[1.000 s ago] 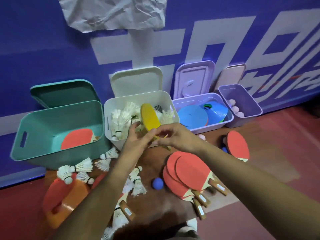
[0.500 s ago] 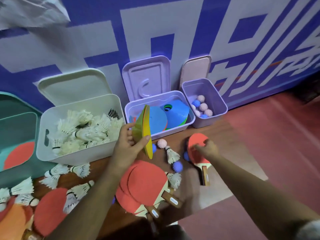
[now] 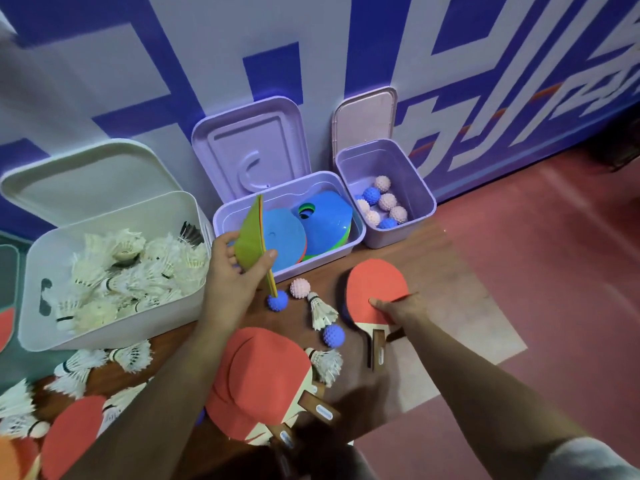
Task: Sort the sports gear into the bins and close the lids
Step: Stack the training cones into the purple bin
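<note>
My left hand (image 3: 231, 271) grips a thin stack of yellow-green disc cones (image 3: 252, 241) on edge, just in front of the lavender bin (image 3: 356, 233) that holds blue and green cones. My right hand (image 3: 398, 308) grips a red table tennis paddle (image 3: 375, 284) by its edge, thumb on the red face, with the paddle on the wooden board. The white bin (image 3: 114, 327) at left is full of shuttlecocks. A small purple bin (image 3: 424, 195) at right holds pink and blue spiky balls. All three lids lean open against the wall.
Loose on the board: a blue spiky ball (image 3: 277, 301), a pink one (image 3: 300, 287), another blue one (image 3: 334, 336), shuttlecocks (image 3: 322, 311) and a pile of red paddles (image 3: 263, 379). More shuttlecocks (image 3: 79, 368) lie at lower left. A teal bin's edge (image 3: 10, 271) shows far left.
The view swung right, away from the teal bin. My left hand carried the cones over to the lavender bin. My right hand let go of them, reached to the lone paddle and took hold of it.
</note>
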